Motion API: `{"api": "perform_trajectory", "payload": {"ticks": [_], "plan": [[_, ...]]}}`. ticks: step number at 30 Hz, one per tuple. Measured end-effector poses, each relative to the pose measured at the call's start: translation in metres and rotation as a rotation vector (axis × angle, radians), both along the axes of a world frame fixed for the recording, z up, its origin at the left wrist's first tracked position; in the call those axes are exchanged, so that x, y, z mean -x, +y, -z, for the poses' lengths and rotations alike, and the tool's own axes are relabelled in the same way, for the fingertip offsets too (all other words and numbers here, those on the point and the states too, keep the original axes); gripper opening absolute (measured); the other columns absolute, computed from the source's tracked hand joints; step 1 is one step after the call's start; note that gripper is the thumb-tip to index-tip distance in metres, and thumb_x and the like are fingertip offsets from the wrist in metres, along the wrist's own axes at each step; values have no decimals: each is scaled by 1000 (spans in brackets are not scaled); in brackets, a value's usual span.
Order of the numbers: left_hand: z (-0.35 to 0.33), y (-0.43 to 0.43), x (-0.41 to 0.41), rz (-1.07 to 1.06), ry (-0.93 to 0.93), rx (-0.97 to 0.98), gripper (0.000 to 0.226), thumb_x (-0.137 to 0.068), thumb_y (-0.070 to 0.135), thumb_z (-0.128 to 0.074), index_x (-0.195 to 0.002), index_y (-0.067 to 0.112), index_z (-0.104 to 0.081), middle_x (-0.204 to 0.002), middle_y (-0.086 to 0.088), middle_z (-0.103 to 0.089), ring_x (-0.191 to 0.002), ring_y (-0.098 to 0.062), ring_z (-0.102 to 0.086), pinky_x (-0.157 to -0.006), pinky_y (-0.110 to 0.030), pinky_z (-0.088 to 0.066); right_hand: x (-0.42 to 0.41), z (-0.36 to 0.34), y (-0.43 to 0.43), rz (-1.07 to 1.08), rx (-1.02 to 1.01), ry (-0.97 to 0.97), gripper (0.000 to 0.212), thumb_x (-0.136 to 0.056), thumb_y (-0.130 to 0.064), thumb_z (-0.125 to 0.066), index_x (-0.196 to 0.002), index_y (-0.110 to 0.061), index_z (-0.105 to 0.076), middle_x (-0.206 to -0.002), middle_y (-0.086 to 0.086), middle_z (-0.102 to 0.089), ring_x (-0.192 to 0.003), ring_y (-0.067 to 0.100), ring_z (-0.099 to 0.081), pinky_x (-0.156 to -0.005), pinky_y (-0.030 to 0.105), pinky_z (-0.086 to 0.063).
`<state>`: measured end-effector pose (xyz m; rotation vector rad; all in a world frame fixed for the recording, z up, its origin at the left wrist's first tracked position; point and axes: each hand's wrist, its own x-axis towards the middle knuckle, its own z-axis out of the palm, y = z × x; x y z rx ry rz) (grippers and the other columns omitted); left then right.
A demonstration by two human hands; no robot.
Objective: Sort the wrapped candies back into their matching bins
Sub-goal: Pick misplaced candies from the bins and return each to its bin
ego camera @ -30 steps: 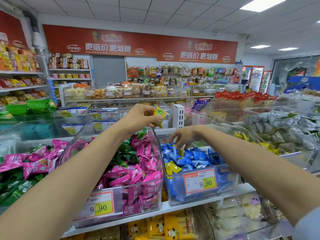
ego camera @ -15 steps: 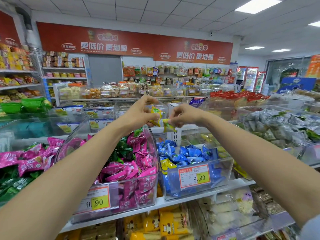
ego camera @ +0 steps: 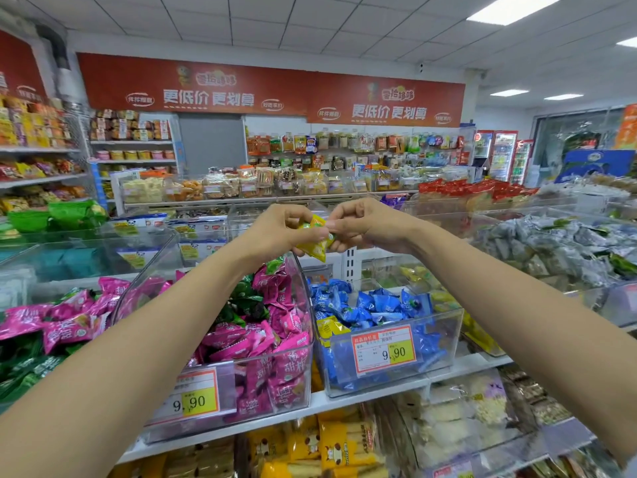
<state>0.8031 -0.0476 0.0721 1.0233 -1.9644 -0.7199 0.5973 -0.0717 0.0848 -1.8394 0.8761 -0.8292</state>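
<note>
Head-worn view, facing forward, near bins

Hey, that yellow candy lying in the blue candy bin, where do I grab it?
Pinch the yellow candy by its exposed top edge, coming from above through the open bin: it sits in the front left corner, lower part tucked among blue candies.
</note>
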Motion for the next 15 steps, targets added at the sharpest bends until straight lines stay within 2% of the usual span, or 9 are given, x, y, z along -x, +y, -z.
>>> {"api": "perform_trajectory", "payload": {"ticks": [2,4,6,7,9,11,13,15], "plan": [[0,-1,-3,-46,64,54,22,-88,26,-70,-92,5,-66,-77,-6,-69,-64,-7,-64,-61,-20,-51,1,7,-4,-22,-68,53,18,-96,-21,-56,-96,-3,-58,-85,15,-71,-72,20,-68,-75,27,-59],[-1,-2,-7,-105,133,90,20,-89,24,-68,-92,5,-63,-79,-5,-69,-64,-7,-65,-61,-21,-51,2,14,-5,-48,-49,335,24,-99,-26,-51,-97,-3,-59,-94,16,-69,-80,21,-68,-83,33,-57],[-1,-4,-13,-137,161,92,21,-90,24,-68,-93,4,-62,-82,-7,-68,-67,-10,-64,-62,-23,-52,-3,25,-6,-159,-61,609,19,-97,-22,-54,-103,-5,-62,-105,17,-68,-91,22,-67,-87,35,-56],[-1,-5,-15,-137,160,81,22,-90,24,-67,-94,3,-61,-83,-8,-67,-68,-12,-64,-62,-23,-52,-7,31,-7,-215,-97,683,15,-96,-17,-58,-107,-7,-63,-108,15,-67,-94,20,-66,-86,34,-56],[1,-4,-16,-124,161,60,25,-91,23,-67,-97,0,-60,-84,-8,-66,-68,-13,-62,-62,-23,-51,-17,43,-9,-263,-150,785,23,-91,-7,-64,-113,-10,-62,-109,9,-65,-91,14,-65,-82,28,-55],[2,-1,-16,-102,160,44,30,-91,23,-67,-100,-4,-60,-87,-12,-67,-69,-14,-63,-64,-25,-52,-27,50,-8,-260,-148,894,29,-87,-6,-68,-114,-10,-60,-99,3,-67,-82,11,-63,-74,24,-51],[3,2,-16,-65,142,29,29,-91,24,-67,-101,-3,-63,-88,-12,-70,-71,-13,-67,-66,-25,-52,-31,52,-8,-256,-132,981,30,-85,-7,-70,-113,-9,-59,-77,-7,-67,-70,7,-59,-68,22,-47],[4,6,-17,-38,108,29,28,-90,27,-68,-100,1,-66,-87,-10,-72,-74,-13,-69,-66,-23,-53,-32,52,-7,-266,-118,1035,18,-86,-7,-69,-100,-13,-61,-69,-9,-63,-67,7,-55,-68,22,-45]]}}
